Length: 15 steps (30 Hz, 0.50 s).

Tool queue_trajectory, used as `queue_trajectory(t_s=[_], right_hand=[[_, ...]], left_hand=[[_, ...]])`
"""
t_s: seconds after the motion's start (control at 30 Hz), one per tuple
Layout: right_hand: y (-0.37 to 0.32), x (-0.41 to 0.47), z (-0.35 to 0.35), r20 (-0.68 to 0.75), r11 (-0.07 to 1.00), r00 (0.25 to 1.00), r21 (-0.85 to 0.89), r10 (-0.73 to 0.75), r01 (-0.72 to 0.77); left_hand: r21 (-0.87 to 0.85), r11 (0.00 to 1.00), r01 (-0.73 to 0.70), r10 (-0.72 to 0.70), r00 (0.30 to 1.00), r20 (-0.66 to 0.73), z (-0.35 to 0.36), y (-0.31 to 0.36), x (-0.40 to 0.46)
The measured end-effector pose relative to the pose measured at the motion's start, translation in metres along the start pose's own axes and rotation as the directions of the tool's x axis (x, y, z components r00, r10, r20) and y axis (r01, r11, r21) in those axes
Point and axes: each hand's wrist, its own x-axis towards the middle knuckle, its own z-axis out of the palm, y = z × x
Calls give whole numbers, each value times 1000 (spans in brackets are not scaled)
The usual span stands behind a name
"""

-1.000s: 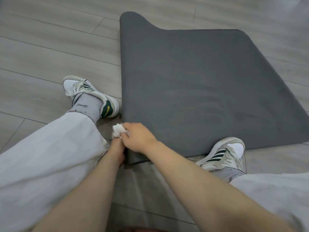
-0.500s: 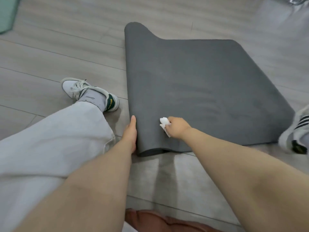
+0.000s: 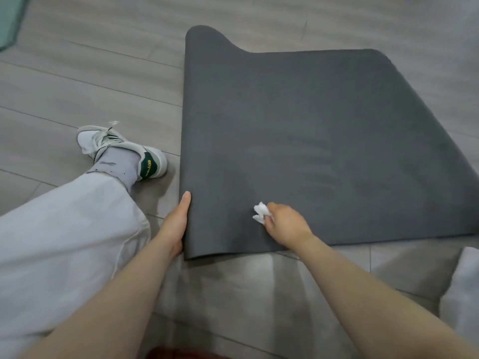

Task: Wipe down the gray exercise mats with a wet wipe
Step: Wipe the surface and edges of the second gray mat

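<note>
— Floor (image 3: 90, 81)?
— Pale grey wood-look planks; white sneaker (image 3: 124, 154) left.
— Mat?
— Matte gray mat (image 3: 298, 125), far-left corner curled. Left hand (image 3: 176, 224), fingers straight, presses its near-left edge.
— Right hand (image 3: 285, 224)?
— Curled, pinching crumpled white wipe (image 3: 260, 213) near the mat's near edge.

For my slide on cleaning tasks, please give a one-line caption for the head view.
Right hand presses a wet wipe on the gray exercise mat; left hand steadies its edge.
</note>
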Motion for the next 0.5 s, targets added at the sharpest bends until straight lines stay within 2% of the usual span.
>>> queue_trajectory(t_s=[0.07,0.13,0.17,0.23,0.3,0.33,0.4,0.5], right_hand=[[46,4,-17,-89,984,982,-43,169,-174],[94,2,-42,-147,906,897,-20,416,-424],[115,-2,-53,-142,850,842,-14,520,-527],[130,-3,-65,-104,785,785,-53,611,-618],[97,9,-59,-79,811,811,-39,580,-584],[64,17,-50,-56,853,851,7,522,-522],[-23,27,-24,11,935,942,115,336,-335],[-147,13,-2,23,970,999,239,44,-48]], left_hand=[[-23,1000,6,-6,1000,24,2,1,-1],[-24,1000,0,1,999,35,3,1,-2],[-15,1000,-6,7,999,36,2,-1,0],[4,1000,-19,19,999,39,2,-4,0],[28,999,-47,46,998,47,0,-6,3],[31,998,-47,46,998,47,-1,-7,5],[23,999,-42,41,999,28,-3,-8,7],[-14,1000,-5,5,1000,-25,-8,-12,9]])
